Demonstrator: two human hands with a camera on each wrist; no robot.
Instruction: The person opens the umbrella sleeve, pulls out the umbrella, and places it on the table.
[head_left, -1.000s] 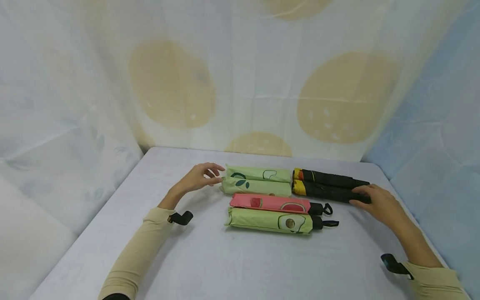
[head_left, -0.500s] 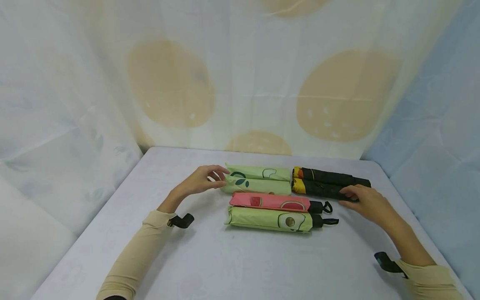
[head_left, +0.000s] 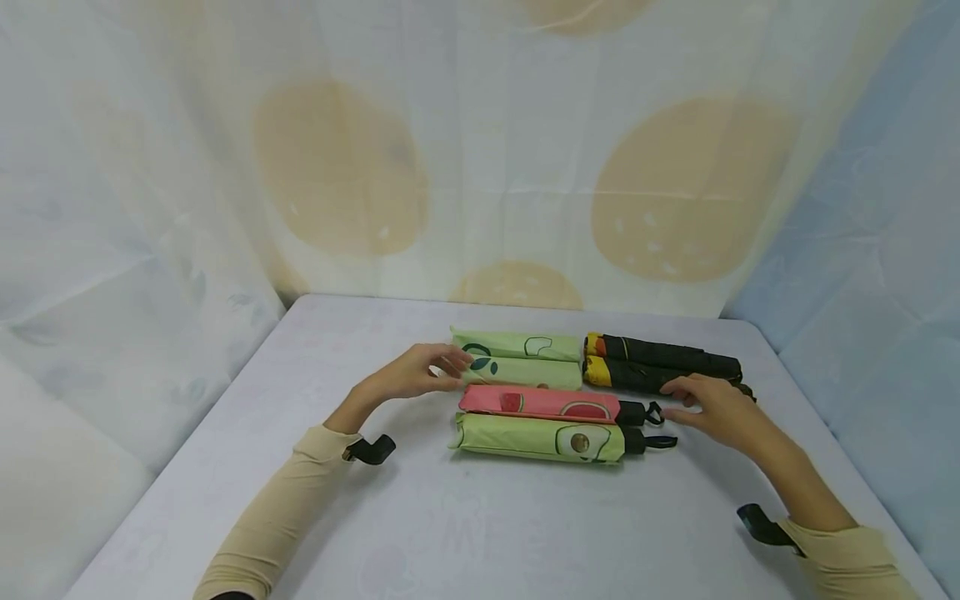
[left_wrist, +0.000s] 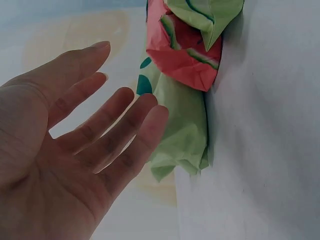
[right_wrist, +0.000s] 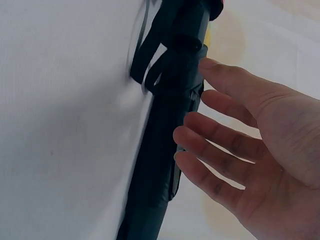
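Six folded umbrellas are lying on the grey table, all with long axes running left-right across it. Landmark: the pink watermelon umbrella, middle of the group.

Count: 3 light green, 1 pink, 2 black.
- Two green umbrellas are lying side by side just behind the pink one, touching each other.
- Green avocado-print umbrella is lying just in front of the pink one, touching it.
- Two black umbrellas with orange-yellow ends are sitting behind and to the right of the pink one, end to end with the rear green pair.

Pointing: the pink and avocado ones are pointing their black handles and wrist straps right, fabric ends left. Can't tell handle direction on the rear green pair. The black pair has its orange ends facing left.

Left hand is hovering at the left end of the pink umbrella, beside the nearer rear green one; fingers straight and spread apart, gripping nothing; contact unclear in the wrist view.

Right hand is sitting right of the pink umbrella's handle, against the nearer black umbrella; fingers extended, slightly apart, not closed round it.
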